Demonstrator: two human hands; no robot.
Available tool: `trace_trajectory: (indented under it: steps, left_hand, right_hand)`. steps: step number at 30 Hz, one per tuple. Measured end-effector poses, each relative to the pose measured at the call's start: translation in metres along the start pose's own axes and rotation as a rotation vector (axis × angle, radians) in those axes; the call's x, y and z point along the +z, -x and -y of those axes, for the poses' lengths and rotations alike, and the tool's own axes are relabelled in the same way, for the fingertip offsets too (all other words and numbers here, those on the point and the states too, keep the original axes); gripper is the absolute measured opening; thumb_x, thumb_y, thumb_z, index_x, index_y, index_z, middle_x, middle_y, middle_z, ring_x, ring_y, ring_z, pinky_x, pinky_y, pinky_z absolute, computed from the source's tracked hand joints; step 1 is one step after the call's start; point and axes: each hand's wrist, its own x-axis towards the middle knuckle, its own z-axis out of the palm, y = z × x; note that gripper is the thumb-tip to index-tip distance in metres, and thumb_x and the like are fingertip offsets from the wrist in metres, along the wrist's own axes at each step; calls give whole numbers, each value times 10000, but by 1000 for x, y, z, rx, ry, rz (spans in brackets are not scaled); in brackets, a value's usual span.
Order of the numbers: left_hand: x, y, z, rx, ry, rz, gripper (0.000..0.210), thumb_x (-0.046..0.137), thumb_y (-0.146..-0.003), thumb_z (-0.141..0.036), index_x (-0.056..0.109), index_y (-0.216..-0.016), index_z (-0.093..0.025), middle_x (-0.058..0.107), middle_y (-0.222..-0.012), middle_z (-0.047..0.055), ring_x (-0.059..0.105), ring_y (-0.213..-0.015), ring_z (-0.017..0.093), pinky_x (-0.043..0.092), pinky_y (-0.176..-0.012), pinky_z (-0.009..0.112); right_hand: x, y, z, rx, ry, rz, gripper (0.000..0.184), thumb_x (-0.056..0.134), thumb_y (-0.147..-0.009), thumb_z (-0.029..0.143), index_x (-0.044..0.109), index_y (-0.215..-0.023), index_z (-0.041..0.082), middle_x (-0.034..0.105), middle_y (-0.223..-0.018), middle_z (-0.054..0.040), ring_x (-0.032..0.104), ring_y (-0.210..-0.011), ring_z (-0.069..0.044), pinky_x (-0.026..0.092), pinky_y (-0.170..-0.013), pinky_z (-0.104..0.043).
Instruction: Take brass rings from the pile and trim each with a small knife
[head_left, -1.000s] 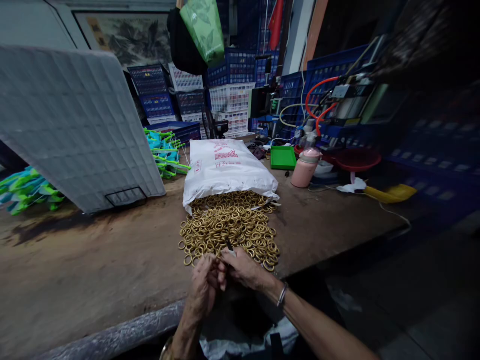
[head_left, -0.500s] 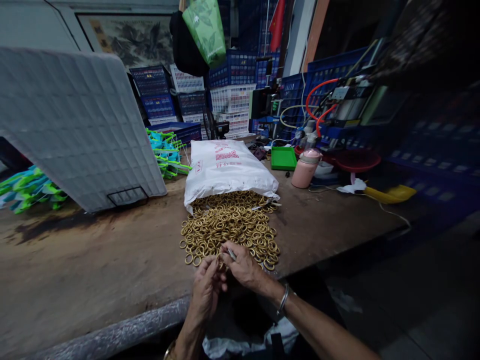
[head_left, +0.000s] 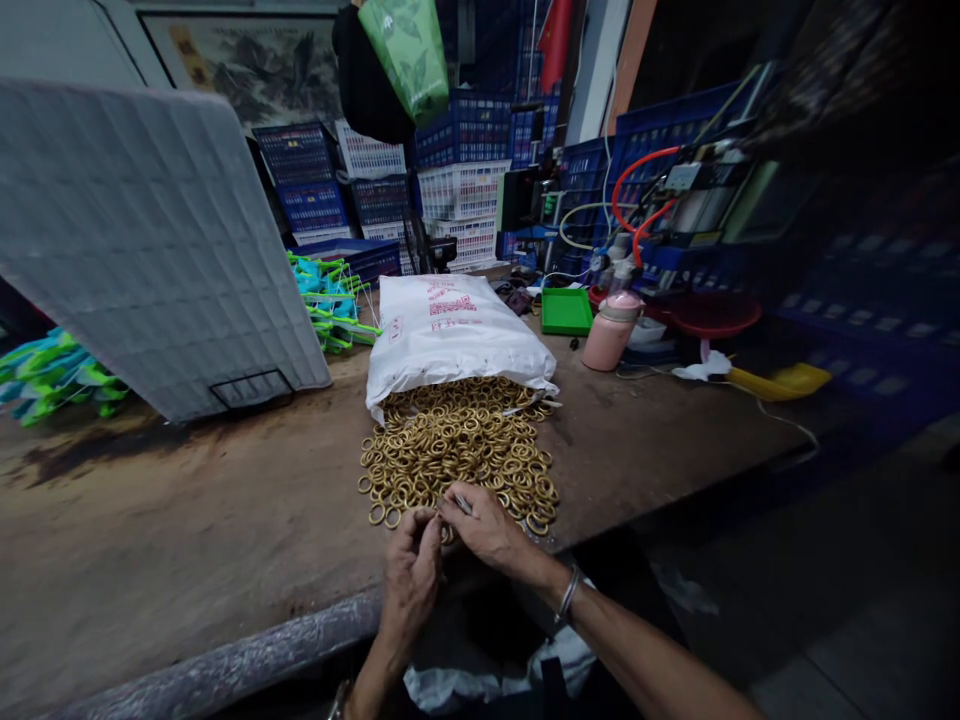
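Observation:
A heap of gold-coloured metal rings (head_left: 465, 450) spills from the mouth of a white printed sack (head_left: 457, 330) onto the table. At the heap's near edge my two hands meet, fingertips almost touching. My left hand (head_left: 412, 565) is closed in a pinch of thumb and forefinger; what lies between them is too small to make out. A gold ring (head_left: 448, 535) shows just below the fingertips, and I cannot tell whether it is held. My right hand (head_left: 484, 525) is closed around a short grey metal tool (head_left: 463, 504), mostly covered by the fingers.
A tall grey padded panel (head_left: 165, 240) stands on the left of the table (head_left: 225, 540). Behind the sack are a green tray (head_left: 566, 312) and a pink bottle (head_left: 611, 332). Stacked crates (head_left: 461, 190) fill the back; a machine with red hoses (head_left: 697, 195) stands right.
My left hand has turned slightly, its fingers now curled closer together beside the right fingertips. My right hand keeps its grip on the grey tool. The view has shifted a little.

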Motion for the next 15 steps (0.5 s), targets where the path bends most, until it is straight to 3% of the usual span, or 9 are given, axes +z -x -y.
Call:
trace_trajectory:
  steps: [2,5,9,15]
  left_hand:
    - [1,1,4,-126,79,68,223,540,-743,-402,546,-805,-189,424,-395,-89,344,-297,65,309,-315,160]
    - [4,4,6,-216,260,148,239,522,-754,-420,497,-833,-195,494,-478,-73,380,-322,59,350,-327,164]
    - [5,6,3,-229,395,186,247,552,-733,-422,486,-790,-191,510,-553,-56,417,-367,59,377,-344,173]
    - [3,4,-3,-206,385,185,248,576,-717,-418,486,-728,-186,496,-549,-58,403,-363,51,371,-349,172]
  right_hand:
    - [1,0,-1,10,-16,-4,267,430,-799,328,452,-591,162,350,-535,63,316,-521,-71,253,-482,-188]
    - [1,2,-2,57,-74,12,265,434,-792,337,449,-591,165,356,-530,63,327,-516,-70,263,-475,-183]
    - [1,2,0,114,-161,25,216,441,-778,312,463,-619,168,396,-540,60,375,-528,-73,296,-493,-178]
    - [1,-1,2,138,-202,44,177,420,-774,266,498,-652,164,461,-570,46,429,-552,-81,333,-531,-180]
